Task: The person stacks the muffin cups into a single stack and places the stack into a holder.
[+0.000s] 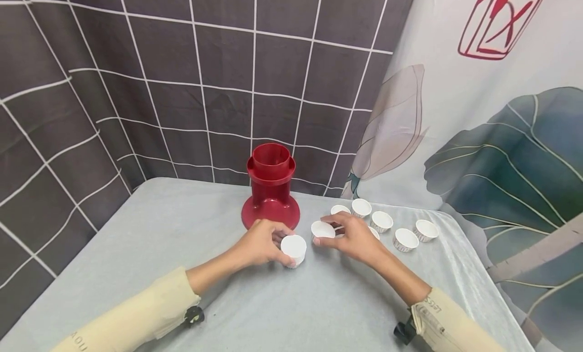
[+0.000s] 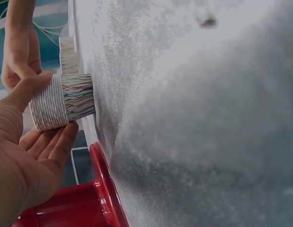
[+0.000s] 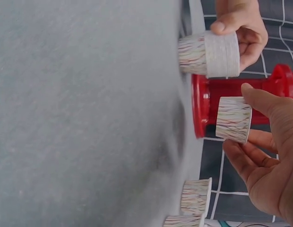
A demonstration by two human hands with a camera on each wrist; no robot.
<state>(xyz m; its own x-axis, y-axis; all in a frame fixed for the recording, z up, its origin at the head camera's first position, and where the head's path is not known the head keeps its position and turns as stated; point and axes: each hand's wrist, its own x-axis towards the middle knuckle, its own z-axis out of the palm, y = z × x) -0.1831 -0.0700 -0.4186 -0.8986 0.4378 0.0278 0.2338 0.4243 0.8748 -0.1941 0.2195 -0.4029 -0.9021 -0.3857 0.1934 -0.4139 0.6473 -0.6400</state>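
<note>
Side by side, two hands grip paper baking cups.
Left hand [image 1: 263, 243] curls round a stack of cups [image 1: 293, 246] before the red plastic stand [image 1: 271, 194]; right hand [image 1: 354, 236] pinches a single cup [image 1: 323, 229] above the cloth [image 1: 191, 215].

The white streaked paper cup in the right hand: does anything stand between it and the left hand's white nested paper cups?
Nothing visible does: in the head view, grey cloth shows between cup and nested cups; the red cylindrical stand sits farther back.
</note>
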